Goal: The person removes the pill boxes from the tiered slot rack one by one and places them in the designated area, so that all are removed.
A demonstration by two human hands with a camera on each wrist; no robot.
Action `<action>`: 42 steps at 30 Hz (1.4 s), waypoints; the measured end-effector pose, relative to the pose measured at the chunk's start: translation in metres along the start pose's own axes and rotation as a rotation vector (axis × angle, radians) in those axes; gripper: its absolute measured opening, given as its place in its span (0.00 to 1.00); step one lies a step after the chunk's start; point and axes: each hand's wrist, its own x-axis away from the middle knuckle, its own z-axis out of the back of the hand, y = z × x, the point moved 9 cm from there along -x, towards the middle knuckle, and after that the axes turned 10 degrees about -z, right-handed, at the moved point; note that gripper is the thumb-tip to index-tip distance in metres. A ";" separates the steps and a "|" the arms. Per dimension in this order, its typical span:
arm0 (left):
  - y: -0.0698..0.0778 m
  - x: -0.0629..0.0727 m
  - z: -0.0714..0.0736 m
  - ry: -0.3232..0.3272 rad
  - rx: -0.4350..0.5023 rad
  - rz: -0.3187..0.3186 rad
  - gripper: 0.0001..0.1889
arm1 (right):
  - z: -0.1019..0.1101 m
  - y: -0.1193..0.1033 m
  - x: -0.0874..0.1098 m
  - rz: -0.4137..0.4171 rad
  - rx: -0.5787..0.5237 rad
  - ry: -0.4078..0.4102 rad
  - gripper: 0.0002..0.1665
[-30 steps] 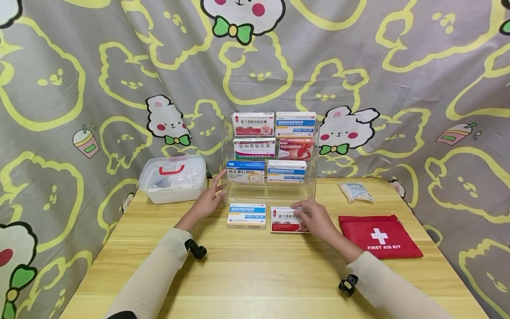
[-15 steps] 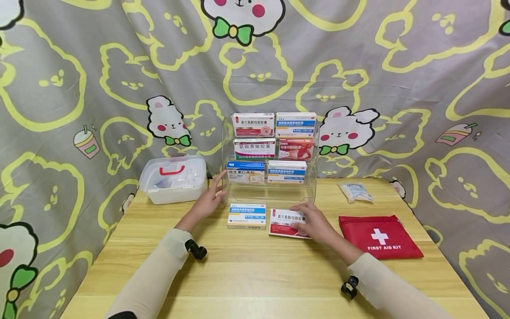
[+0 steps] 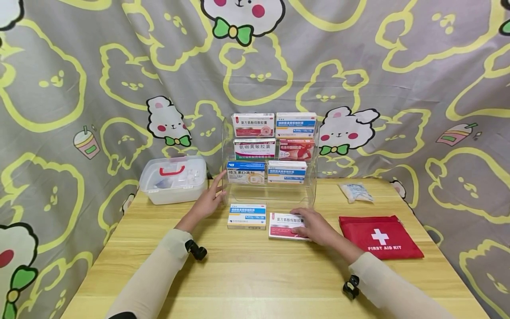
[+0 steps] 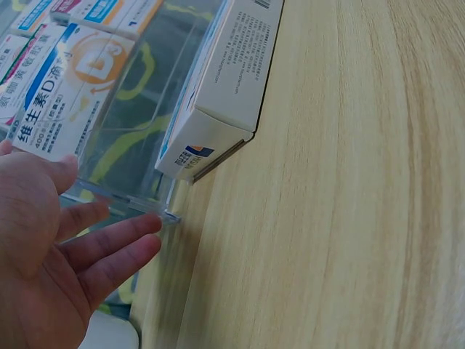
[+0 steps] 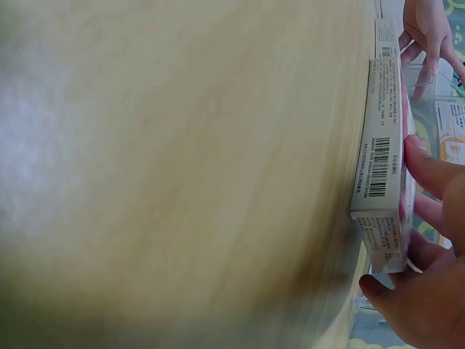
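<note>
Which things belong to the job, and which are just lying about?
In the job: right hand, red and white box it holds, left hand, clear rack, racked boxes, loose blue and white box.
Seemingly lying about: plastic case, white packet, red pouch.

The head view looks forward and down; both wrist views (far closer) share the rack [image 3: 275, 193].

A pale wood-grain table [image 3: 247, 274] carries, as we see it from left to right, a translucent lidded box [image 3: 175, 195], a clear tiered stand [image 3: 275, 192], a blue-and-white carton [image 3: 247, 216] before it, a white packet [image 3: 356, 192] and a red pouch [image 3: 380, 239]; whether a red-and-white carton [image 3: 282, 226] touches wood, we cannot tell.
</note>
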 end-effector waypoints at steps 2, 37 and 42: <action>0.000 0.000 0.000 -0.001 -0.006 -0.002 0.43 | -0.002 0.001 0.000 0.010 -0.001 -0.028 0.30; 0.001 0.000 0.000 0.005 -0.003 0.003 0.42 | 0.011 -0.003 0.042 0.138 0.083 0.100 0.23; 0.002 0.000 0.000 0.005 -0.003 0.004 0.42 | 0.012 -0.003 0.038 0.148 0.080 0.112 0.22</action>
